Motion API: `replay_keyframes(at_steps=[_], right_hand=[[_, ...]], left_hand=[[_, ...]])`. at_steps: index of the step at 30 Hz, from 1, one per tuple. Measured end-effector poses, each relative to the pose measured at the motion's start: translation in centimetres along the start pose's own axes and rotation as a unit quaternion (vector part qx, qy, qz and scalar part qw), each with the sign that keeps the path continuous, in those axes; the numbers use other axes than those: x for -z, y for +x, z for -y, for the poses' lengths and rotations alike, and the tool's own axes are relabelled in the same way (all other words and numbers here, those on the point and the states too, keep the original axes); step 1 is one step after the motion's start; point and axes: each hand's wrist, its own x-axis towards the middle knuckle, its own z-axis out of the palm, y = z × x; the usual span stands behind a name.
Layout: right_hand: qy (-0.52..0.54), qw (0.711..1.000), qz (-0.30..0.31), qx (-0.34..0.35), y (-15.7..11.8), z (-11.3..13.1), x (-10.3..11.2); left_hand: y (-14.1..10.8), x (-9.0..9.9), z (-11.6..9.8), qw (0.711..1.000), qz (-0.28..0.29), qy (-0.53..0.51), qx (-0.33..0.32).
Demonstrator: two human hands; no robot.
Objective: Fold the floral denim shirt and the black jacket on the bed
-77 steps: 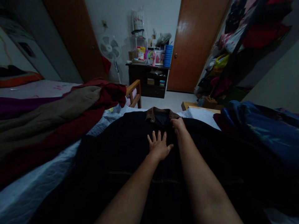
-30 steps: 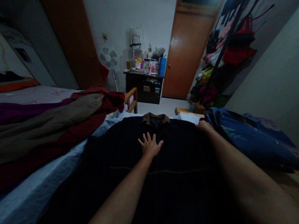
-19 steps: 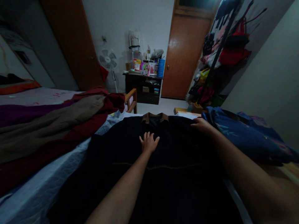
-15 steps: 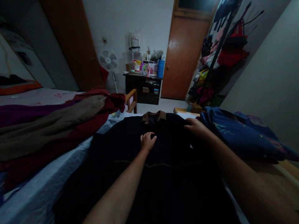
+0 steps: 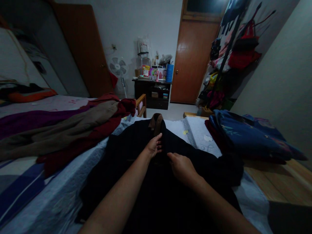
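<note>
1. Bedroom, dimly lit: pale walls, a brown door (image 5: 191,61) at the back, a dark cabinet (image 5: 151,94) crowded on top, and a standing fan (image 5: 118,67) to its left.
2. Bed (image 5: 176,128), one, with pale blue patterned cover; carries the item at 5.
3. Garments, loose, at left: taupe cloth (image 5: 80,128), dark red cloth (image 5: 85,143) and purple cloth (image 5: 41,120), heaped together.
4. Clothes pile (image 5: 243,136), one, blue on top, dark red below; at right, its near end over a wooden surface (image 5: 273,182).
5. Dark jacket (image 5: 168,198), one, laid out on the bed directly beneath both arms. Long axis runs from the collar (image 5: 152,123), brown, at the far end, back toward the wearer; hem lost in shadow. A sleeve (image 5: 230,165) lies out to the right, bent.
6. Left hand (image 5: 154,146): the nearer to the collar, just below it, beside an upright fold. Grip loose, thumb parted from half-bent fingers.
7. Right hand (image 5: 182,165): lower, just right of the left, between it and the sleeve. Grip appears to pinch the dark jacket, thumb against forefinger, other fingers curled under; the amount of cloth caught cannot be told.
8. Relation of note: the fold descends from the collar between the hands, which face each other across it, near but apart.
</note>
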Motion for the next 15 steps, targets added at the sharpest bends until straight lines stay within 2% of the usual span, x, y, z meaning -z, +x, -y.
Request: replay_keyframes(at_steps=[4,7,11,15], right_hand=[[-0.017,0.996,0.063,0.056,-2.3,2.5,-1.8],[-0.037,0.994,0.064,0.087,-4.0,2.9,-2.4],[-0.083,0.994,0.016,0.074,-6.2,1.0,-2.5],[-0.136,0.987,-0.076,0.026,-8.4,-2.4,-2.4]], left_hand=[[-0.8,-0.6,0.9,0.994,-0.096,0.008,-0.049],[-1.1,0.0,1.7,0.986,-0.147,0.0,-0.085],[-2.4,1.6,1.9,0.975,-0.179,-0.025,-0.126],[-4.5,3.2,1.8,0.969,-0.192,-0.044,-0.149]])
